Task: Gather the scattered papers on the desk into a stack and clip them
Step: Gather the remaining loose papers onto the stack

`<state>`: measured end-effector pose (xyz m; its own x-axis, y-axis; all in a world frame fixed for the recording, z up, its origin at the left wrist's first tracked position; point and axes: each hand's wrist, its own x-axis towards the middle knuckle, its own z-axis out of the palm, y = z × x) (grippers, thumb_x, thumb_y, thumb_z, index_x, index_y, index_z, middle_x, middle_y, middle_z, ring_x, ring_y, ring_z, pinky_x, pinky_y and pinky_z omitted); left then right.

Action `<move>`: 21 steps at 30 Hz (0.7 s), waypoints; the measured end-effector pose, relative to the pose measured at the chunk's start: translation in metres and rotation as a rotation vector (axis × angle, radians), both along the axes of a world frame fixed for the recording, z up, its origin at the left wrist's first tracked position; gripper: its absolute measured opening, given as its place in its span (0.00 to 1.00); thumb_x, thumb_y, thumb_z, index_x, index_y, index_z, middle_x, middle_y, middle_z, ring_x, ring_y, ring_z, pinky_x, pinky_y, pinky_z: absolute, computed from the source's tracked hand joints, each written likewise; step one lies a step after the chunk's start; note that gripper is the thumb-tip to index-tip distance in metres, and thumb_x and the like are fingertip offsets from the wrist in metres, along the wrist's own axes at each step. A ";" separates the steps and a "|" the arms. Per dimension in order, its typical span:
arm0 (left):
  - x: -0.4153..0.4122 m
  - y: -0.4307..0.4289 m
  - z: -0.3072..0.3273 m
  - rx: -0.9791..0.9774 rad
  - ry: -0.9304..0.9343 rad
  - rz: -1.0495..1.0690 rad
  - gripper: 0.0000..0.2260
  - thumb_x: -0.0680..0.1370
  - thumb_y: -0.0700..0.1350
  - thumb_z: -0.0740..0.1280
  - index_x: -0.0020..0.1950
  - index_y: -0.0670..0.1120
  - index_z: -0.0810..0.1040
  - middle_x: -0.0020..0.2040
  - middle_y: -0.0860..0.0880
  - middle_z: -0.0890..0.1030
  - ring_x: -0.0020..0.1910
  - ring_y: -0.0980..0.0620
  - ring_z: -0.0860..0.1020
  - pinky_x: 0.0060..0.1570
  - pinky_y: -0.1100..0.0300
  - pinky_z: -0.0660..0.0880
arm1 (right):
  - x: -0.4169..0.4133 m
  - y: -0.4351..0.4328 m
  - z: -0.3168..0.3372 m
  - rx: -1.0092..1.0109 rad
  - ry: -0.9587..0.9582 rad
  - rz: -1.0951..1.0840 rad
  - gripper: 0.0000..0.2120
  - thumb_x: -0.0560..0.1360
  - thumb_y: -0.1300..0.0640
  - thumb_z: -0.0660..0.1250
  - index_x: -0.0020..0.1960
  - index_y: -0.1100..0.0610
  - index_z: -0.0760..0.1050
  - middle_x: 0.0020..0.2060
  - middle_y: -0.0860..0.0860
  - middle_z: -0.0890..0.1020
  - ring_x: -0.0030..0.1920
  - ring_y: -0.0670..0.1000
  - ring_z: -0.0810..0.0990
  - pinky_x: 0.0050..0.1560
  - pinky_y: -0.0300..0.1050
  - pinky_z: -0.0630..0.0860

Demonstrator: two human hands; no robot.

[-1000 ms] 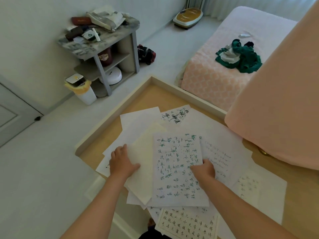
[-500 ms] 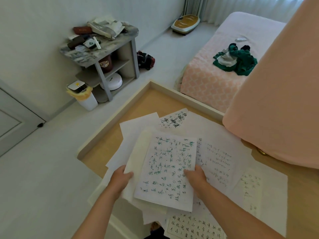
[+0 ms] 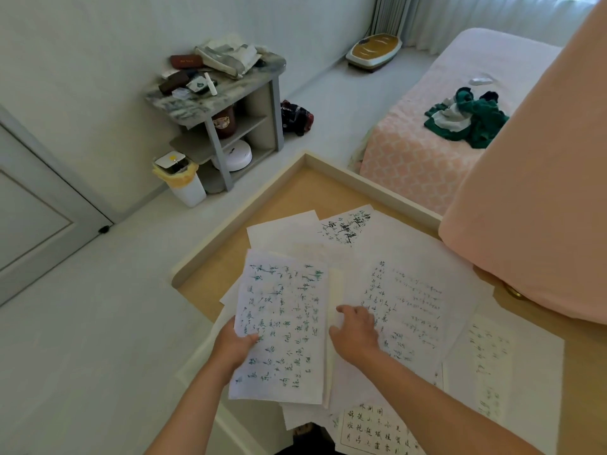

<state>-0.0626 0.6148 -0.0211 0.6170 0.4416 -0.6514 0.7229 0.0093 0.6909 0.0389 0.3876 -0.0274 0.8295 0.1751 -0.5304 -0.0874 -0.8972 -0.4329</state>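
Note:
Several white sheets with handwriting lie scattered over the wooden desk (image 3: pixel 210 287). My left hand (image 3: pixel 238 344) grips the left edge of a small stack of papers (image 3: pixel 285 326) whose top sheet carries green writing, lifted slightly above the desk. My right hand (image 3: pixel 356 330) rests with relaxed fingers on a sheet with columns of writing (image 3: pixel 414 307), just right of the held stack. A sheet with bold black brush writing (image 3: pixel 345 229) lies further back. Another gridded sheet (image 3: pixel 371 431) hangs at the near edge. No clip is visible.
A large pink cushion or cover (image 3: pixel 538 208) overhangs the desk's right side. The desk has a raised pale rim (image 3: pixel 368 187) at the back and left. On the floor beyond stand a cluttered grey shelf (image 3: pixel 230 103) and a small bin (image 3: pixel 184 178); a bed (image 3: pixel 427 133) lies behind.
My left hand picked up the green-written sheets and shifted them left. My right hand let go of that sheet and moved onto the sheet to the right.

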 end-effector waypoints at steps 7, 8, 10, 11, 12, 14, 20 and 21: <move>-0.040 0.020 -0.011 -0.187 0.054 0.123 0.19 0.76 0.35 0.71 0.65 0.47 0.74 0.54 0.44 0.83 0.51 0.41 0.82 0.50 0.42 0.80 | 0.015 -0.004 0.005 0.019 0.013 -0.099 0.28 0.77 0.55 0.63 0.75 0.51 0.60 0.70 0.55 0.63 0.71 0.57 0.60 0.69 0.54 0.67; -0.041 0.019 -0.013 -0.184 0.063 0.124 0.20 0.75 0.35 0.71 0.64 0.48 0.73 0.55 0.44 0.83 0.51 0.41 0.82 0.50 0.42 0.80 | 0.015 0.000 0.005 0.044 0.025 -0.103 0.28 0.77 0.56 0.64 0.76 0.51 0.60 0.70 0.55 0.64 0.71 0.57 0.59 0.70 0.55 0.66; -0.041 0.013 -0.016 -0.172 0.041 0.144 0.19 0.75 0.37 0.71 0.64 0.49 0.72 0.56 0.45 0.82 0.51 0.42 0.82 0.51 0.43 0.80 | 0.015 0.008 0.007 0.087 0.059 -0.129 0.30 0.77 0.57 0.64 0.76 0.52 0.59 0.71 0.56 0.63 0.72 0.58 0.60 0.69 0.54 0.67; -0.039 0.009 -0.016 -0.156 0.030 0.162 0.18 0.76 0.40 0.72 0.63 0.49 0.73 0.56 0.45 0.82 0.51 0.43 0.82 0.52 0.43 0.80 | 0.015 0.011 0.006 0.108 0.077 -0.152 0.30 0.76 0.57 0.65 0.76 0.53 0.59 0.71 0.56 0.62 0.70 0.58 0.63 0.67 0.54 0.70; -0.038 0.006 -0.017 -0.134 0.024 0.182 0.16 0.76 0.43 0.72 0.63 0.49 0.73 0.57 0.46 0.82 0.51 0.44 0.82 0.53 0.45 0.79 | 0.014 0.015 0.008 0.126 0.101 -0.177 0.31 0.76 0.57 0.65 0.77 0.53 0.59 0.72 0.57 0.61 0.67 0.58 0.68 0.64 0.53 0.74; -0.036 -0.003 -0.015 -0.113 0.013 0.195 0.14 0.78 0.44 0.70 0.62 0.48 0.73 0.56 0.46 0.81 0.52 0.45 0.81 0.53 0.47 0.78 | 0.013 0.020 0.009 0.177 0.183 -0.236 0.31 0.76 0.58 0.66 0.77 0.55 0.59 0.71 0.57 0.63 0.56 0.55 0.76 0.53 0.49 0.79; -0.036 -0.006 -0.014 -0.157 0.047 0.159 0.16 0.78 0.38 0.68 0.65 0.47 0.72 0.58 0.45 0.80 0.54 0.43 0.80 0.55 0.46 0.78 | 0.005 0.021 0.006 0.344 0.290 -0.276 0.09 0.78 0.64 0.65 0.56 0.60 0.80 0.47 0.55 0.83 0.48 0.56 0.82 0.52 0.51 0.82; -0.037 -0.005 -0.014 -0.175 0.057 0.173 0.16 0.78 0.39 0.68 0.66 0.45 0.71 0.58 0.45 0.80 0.54 0.43 0.80 0.55 0.46 0.78 | 0.004 0.021 0.005 0.380 0.264 -0.330 0.07 0.78 0.63 0.64 0.54 0.58 0.80 0.47 0.56 0.83 0.47 0.56 0.82 0.52 0.51 0.81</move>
<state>-0.0993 0.6101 -0.0352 0.5021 0.4152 -0.7587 0.7377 0.2522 0.6262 0.0432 0.4083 -0.0221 0.7204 0.1477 -0.6776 -0.4860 -0.5895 -0.6452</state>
